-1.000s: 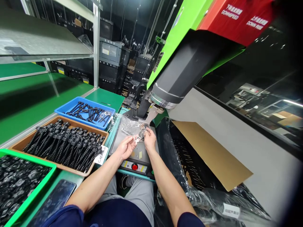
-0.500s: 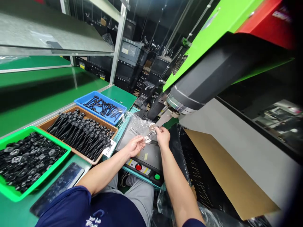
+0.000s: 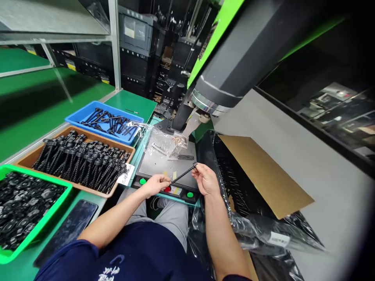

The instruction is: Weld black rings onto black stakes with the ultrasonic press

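left hand: we hold the near end of the black ribbed rod [image 3: 184, 174] in a narrow pinch of the left hand [image 3: 158, 185], just above the red button [image 3: 167, 189].
right hand: we grip the rod's headed end between thumb and fingers of the right hand [image 3: 206, 178].
rod: we see it slanting between both hands, over the front of the plate [image 3: 149, 166].
plate: we see the clear bag [image 3: 165, 144] lying on its far part.
controls: we find the red button between two green buttons [image 3: 190, 194], along the front edge.
machine: we have its black cylinder [image 3: 222, 74] slanting above the far side.
trays: to our left, the blue tray [image 3: 76, 113], brown tray [image 3: 27, 157] and green tray [image 3: 49, 218] all hold black parts.
card: we see the white card [image 3: 126, 174] at the brown tray's right edge.
phone: we see the phone [image 3: 67, 230] on the tabletop [image 3: 22, 270], beside the green tray.
right side: we see the cardboard [image 3: 266, 175] leaning over black plastic.
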Demonstrator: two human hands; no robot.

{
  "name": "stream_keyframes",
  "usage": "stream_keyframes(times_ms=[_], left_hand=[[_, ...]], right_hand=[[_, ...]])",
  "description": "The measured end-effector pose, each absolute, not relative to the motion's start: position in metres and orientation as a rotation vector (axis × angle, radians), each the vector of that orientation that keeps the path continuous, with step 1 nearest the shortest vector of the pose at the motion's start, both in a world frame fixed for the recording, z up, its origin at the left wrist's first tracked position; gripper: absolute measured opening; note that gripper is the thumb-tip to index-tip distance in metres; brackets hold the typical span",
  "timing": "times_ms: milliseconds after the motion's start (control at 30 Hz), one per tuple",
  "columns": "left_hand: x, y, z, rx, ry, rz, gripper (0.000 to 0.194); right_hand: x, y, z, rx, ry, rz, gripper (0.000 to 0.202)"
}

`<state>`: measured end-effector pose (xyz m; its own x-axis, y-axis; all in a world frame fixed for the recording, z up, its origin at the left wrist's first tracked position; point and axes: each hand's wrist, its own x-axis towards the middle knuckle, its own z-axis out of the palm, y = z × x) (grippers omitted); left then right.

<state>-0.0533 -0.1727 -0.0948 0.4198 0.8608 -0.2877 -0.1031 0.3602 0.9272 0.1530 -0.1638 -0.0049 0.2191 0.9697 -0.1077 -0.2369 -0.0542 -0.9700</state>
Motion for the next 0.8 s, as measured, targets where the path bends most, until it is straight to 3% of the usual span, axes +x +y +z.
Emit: stream_keyframes(times_ms=[267,500,667,800], left_hand=[[-0.065,-0.200,-0.038,1.565,0.919,1.130,0.038],[-0.069,-0.205,-0.029,1.580,1.007,1.207,0.017],[-0.096,-0.222,-0.018,1.555,1.162,1.268,0.017],[-0.151,-0.237,-0.013,1.532,1.498,1.362,0.017]], right_hand=[[0.120,-0.182,-0.012,-1.161,-1.353,0.899,0.028],[0.085,-0.205,0.002,-1.032,-1.720,0.303,0.016],[0.082,-0.207,-0.005,-0.958,-1.768,0.353,0.023],[0.104,-0.203,-0.031,-1.044,-1.718,0.399,0.013]])
